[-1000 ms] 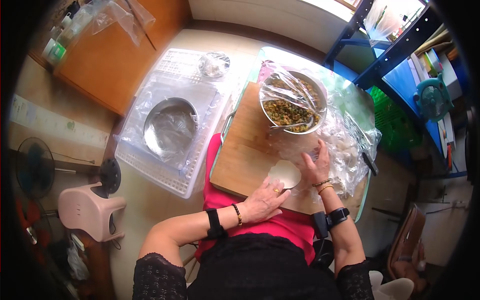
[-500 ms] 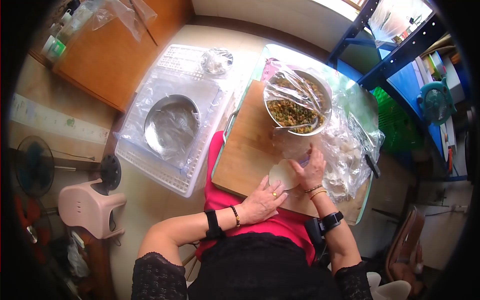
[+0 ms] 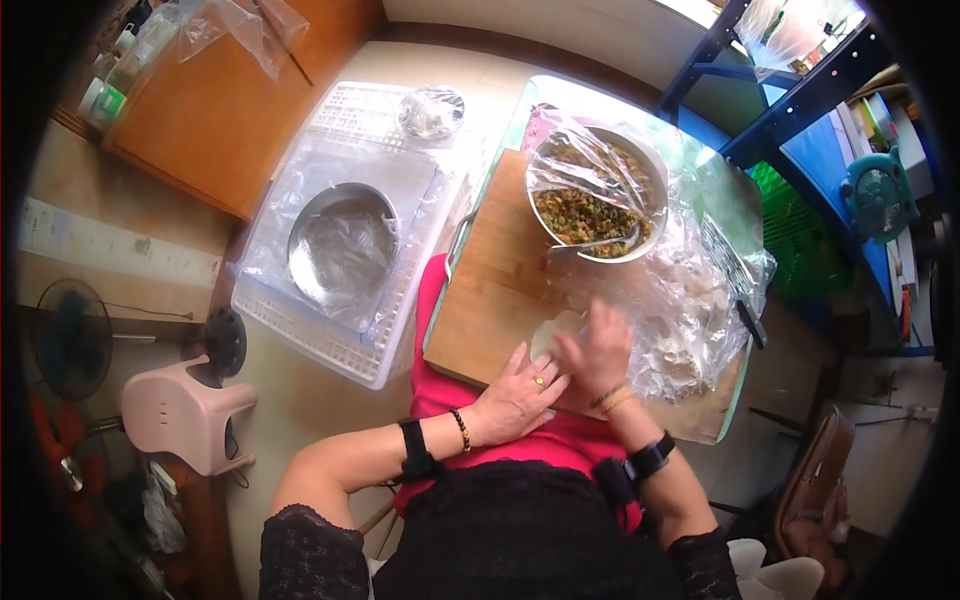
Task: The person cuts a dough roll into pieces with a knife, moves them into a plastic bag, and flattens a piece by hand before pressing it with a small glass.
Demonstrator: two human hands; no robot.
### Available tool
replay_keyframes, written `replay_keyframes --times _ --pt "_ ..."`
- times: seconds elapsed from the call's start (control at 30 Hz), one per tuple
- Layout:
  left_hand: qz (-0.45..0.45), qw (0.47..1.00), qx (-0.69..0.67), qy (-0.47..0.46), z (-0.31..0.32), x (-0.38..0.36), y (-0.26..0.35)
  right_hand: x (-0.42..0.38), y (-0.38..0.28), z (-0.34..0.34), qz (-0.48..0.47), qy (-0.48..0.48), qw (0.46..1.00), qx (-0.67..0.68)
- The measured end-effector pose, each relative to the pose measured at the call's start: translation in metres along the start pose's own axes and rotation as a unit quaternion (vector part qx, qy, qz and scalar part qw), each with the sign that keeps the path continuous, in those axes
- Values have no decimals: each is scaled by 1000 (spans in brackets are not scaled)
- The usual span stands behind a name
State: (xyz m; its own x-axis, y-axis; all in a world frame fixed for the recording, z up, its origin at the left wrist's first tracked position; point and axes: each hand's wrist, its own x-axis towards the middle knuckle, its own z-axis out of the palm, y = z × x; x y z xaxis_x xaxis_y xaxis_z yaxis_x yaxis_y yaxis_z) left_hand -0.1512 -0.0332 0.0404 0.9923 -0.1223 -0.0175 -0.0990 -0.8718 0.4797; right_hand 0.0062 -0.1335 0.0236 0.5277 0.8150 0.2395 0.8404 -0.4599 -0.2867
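A pale round dough wrapper (image 3: 552,332) lies on the wooden board (image 3: 475,315), partly hidden beneath my hands. My left hand (image 3: 515,398) rests with its fingers stretched out at the wrapper's near edge. Just right of it, over the wrapper, my right hand (image 3: 598,350) is smeared by motion, so I cannot tell what its fingers hold. Beyond the hands stands a metal bowl (image 3: 655,190) of chopped filling (image 3: 585,218), with a spoon handle across its near rim and clear plastic partly over it. Floury dough pieces (image 3: 690,335) lie under plastic to the right.
A black-handled tool (image 3: 750,325) with a long slotted metal part lies by the board's right edge. On the left, a plastic-lined metal pan (image 3: 340,245) sits on a white crate (image 3: 375,365). A pink stool (image 3: 180,412) and a fan (image 3: 72,335) stand further left.
My right hand has drawn left and nearer, over the wrapper, and now covers more of it. My left hand has shifted slightly left. The view has moved a little.
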Motion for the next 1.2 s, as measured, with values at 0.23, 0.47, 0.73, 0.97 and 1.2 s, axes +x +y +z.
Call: replay_keyframes --times 0.23,0.47,0.73,0.97,1.2 --pt "-97 995 -1 10 -12 9 -3 15 65 8 226 85 937 252" --pt "4 999 1 54 2 33 4 -16 53 -36 110 27 975 193" --pt "52 997 -9 -61 -1 23 12 -30 11 -14 27 -21 999 -10" --pt "48 999 -17 -20 -2 21 12 1 65 -11 174 15 977 119" --pt "22 1000 -11 16 2 15 12 -10 15 -17 42 27 984 170"
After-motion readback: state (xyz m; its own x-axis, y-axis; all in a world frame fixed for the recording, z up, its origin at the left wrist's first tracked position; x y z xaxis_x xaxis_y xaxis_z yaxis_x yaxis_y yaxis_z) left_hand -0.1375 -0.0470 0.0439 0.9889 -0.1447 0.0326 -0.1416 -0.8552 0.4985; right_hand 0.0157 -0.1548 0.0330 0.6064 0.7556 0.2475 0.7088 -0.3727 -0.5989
